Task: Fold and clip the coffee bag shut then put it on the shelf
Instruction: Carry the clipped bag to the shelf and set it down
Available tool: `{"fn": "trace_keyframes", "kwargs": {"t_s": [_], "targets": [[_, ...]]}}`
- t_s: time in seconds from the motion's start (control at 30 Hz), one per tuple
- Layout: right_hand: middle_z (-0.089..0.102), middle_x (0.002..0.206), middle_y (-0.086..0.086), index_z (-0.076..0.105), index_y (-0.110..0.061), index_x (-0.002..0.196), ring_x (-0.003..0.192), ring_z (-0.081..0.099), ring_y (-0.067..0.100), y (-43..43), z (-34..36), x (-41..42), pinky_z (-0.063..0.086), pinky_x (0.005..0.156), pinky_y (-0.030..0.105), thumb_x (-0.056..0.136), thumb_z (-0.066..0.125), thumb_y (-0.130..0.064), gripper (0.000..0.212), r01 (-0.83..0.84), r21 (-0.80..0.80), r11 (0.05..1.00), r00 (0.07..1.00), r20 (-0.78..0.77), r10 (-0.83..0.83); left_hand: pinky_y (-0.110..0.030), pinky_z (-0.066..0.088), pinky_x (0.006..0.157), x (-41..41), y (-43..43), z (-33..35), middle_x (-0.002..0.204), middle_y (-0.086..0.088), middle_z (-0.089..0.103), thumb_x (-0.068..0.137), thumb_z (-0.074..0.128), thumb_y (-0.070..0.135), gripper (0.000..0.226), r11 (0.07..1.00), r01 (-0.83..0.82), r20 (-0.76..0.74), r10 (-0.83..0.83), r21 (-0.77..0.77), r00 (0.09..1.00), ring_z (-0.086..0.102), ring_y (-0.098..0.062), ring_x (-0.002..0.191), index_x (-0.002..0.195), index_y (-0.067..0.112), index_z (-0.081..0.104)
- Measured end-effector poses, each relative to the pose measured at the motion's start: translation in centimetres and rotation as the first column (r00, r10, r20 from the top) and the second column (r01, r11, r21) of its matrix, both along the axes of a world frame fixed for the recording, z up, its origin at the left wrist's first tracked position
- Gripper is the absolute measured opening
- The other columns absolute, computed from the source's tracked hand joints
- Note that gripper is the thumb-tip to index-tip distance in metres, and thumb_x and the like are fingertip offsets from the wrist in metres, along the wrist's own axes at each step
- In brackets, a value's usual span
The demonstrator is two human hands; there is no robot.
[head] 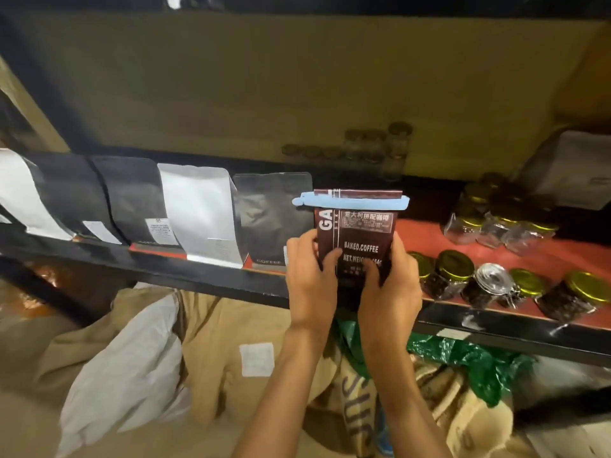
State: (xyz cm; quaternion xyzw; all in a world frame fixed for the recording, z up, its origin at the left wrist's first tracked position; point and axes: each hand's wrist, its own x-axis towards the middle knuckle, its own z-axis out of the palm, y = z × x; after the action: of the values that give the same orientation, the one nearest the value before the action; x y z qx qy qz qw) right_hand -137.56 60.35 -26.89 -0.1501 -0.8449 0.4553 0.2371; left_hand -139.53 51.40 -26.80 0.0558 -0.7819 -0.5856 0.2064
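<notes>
A dark brown coffee bag [360,231] printed "BAKED.COFFEE" stands upright at the front edge of the red shelf [426,239]. Its top is folded over and a long light-blue clip [352,202] is clamped across the fold. My left hand [310,279] grips the bag's lower left side, thumb on the front. My right hand [390,285] grips its lower right side. Whether the bag's base rests on the shelf is hidden by my hands.
Left of the bag, several black and silver pouches [198,209] stand in a row on the shelf. Right of it sit several gold-lidded jars of beans [453,272] and a clip-top jar [489,282]. Burlap sacks [211,358] and green plastic [469,358] lie below the shelf.
</notes>
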Motion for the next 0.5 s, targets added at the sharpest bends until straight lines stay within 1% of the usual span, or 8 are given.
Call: {"fn": "trace_keyframes", "kwargs": {"t_s": [0.07, 0.1, 0.2, 0.23, 0.3, 0.37, 0.43, 0.5], "targets": [[0.066, 0.117, -0.005, 0.046, -0.036, 0.139, 0.106, 0.061, 0.019, -0.3, 0.0, -0.2, 0.053, 0.088, 0.042, 0.093, 0.061, -0.018, 0.052, 0.023, 0.035, 0.999, 1.000, 0.006, -0.023, -0.032, 0.055, 0.089, -0.2, 0.0, -0.1, 0.109, 0.005, 0.051, 0.093, 0.061, 0.018, 0.024, 1.000, -0.022, -0.001, 0.022, 0.019, 1.000, 0.057, -0.010, 0.101, 0.116, 0.020, 0.059], [0.067, 0.116, -0.007, 0.047, -0.036, 0.137, 0.105, 0.062, 0.019, -0.4, 0.0, -0.2, 0.054, 0.088, 0.043, 0.093, 0.062, -0.018, 0.050, 0.032, 0.025, 0.999, 0.999, 0.008, -0.032, -0.036, 0.056, 0.089, -0.3, 0.0, -0.1, 0.109, 0.005, 0.050, 0.093, 0.061, 0.019, 0.023, 0.999, -0.022, -0.001, 0.022, 0.026, 1.000, 0.058, -0.011, 0.102, 0.116, 0.020, 0.058], [0.067, 0.117, -0.006, 0.049, -0.031, 0.134, 0.105, 0.065, 0.020, -0.6, -0.1, -0.3, 0.055, 0.088, 0.045, 0.091, 0.064, -0.017, 0.048, 0.056, -0.001, 0.998, 0.998, 0.007, -0.056, -0.037, 0.057, 0.088, -0.3, 0.1, 0.0, 0.106, 0.009, 0.048, 0.093, 0.061, 0.018, 0.023, 0.999, -0.027, 0.016, 0.027, 0.027, 1.000, 0.059, -0.011, 0.099, 0.116, 0.020, 0.057], [0.067, 0.117, -0.005, 0.049, -0.030, 0.133, 0.105, 0.065, 0.021, -0.7, -0.2, -0.2, 0.055, 0.087, 0.046, 0.091, 0.064, -0.017, 0.046, 0.058, -0.001, 0.998, 0.998, 0.004, -0.058, -0.037, 0.057, 0.086, -0.2, 0.2, -0.1, 0.104, 0.010, 0.047, 0.093, 0.061, 0.018, 0.022, 0.999, -0.042, 0.018, 0.042, 0.001, 0.999, 0.059, -0.012, 0.097, 0.115, 0.020, 0.056], [0.067, 0.117, -0.004, 0.048, -0.028, 0.133, 0.106, 0.064, 0.022, -0.8, -0.5, -0.1, 0.054, 0.086, 0.046, 0.093, 0.062, -0.018, 0.044, 0.059, 0.007, 0.998, 0.998, 0.006, -0.059, -0.040, 0.058, 0.083, -0.1, 0.4, -0.4, 0.102, 0.009, 0.047, 0.092, 0.064, 0.020, 0.024, 0.989, -0.105, 0.017, 0.108, -0.108, 0.994, 0.059, -0.016, 0.096, 0.114, 0.019, 0.054], [0.066, 0.117, -0.003, 0.047, -0.028, 0.134, 0.106, 0.062, 0.023, -0.9, -0.7, 0.1, 0.054, 0.085, 0.047, 0.093, 0.061, -0.019, 0.044, 0.060, 0.019, 0.998, 0.998, -0.001, -0.060, -0.043, 0.058, 0.079, -0.1, 0.5, -0.5, 0.102, 0.006, 0.048, 0.089, 0.068, 0.018, 0.028, 0.976, -0.155, 0.018, 0.160, -0.151, 0.987, 0.060, -0.019, 0.094, 0.113, 0.015, 0.052], [0.065, 0.118, -0.003, 0.047, -0.027, 0.134, 0.107, 0.060, 0.022, -1.0, -0.9, 0.2, 0.052, 0.086, 0.044, 0.092, 0.062, -0.018, 0.045, 0.060, 0.029, 0.998, 0.998, -0.026, -0.060, -0.043, 0.058, 0.077, -0.1, 0.3, -0.6, 0.101, 0.004, 0.049, 0.087, 0.070, 0.015, 0.031, 0.975, -0.167, 0.011, 0.170, -0.147, 0.985, 0.061, -0.022, 0.093, 0.111, 0.012, 0.050], [0.065, 0.119, -0.003, 0.047, -0.026, 0.136, 0.109, 0.059, 0.021, -1.0, -1.0, 0.3, 0.049, 0.087, 0.039, 0.093, 0.063, -0.017, 0.047, 0.062, 0.038, 0.997, 0.997, -0.041, -0.061, -0.040, 0.058, 0.076, -0.1, 0.1, -0.6, 0.099, 0.004, 0.050, 0.087, 0.070, 0.015, 0.031, 0.973, -0.165, 0.017, 0.170, -0.159, 0.985, 0.062, -0.022, 0.093, 0.109, 0.011, 0.050]]}}
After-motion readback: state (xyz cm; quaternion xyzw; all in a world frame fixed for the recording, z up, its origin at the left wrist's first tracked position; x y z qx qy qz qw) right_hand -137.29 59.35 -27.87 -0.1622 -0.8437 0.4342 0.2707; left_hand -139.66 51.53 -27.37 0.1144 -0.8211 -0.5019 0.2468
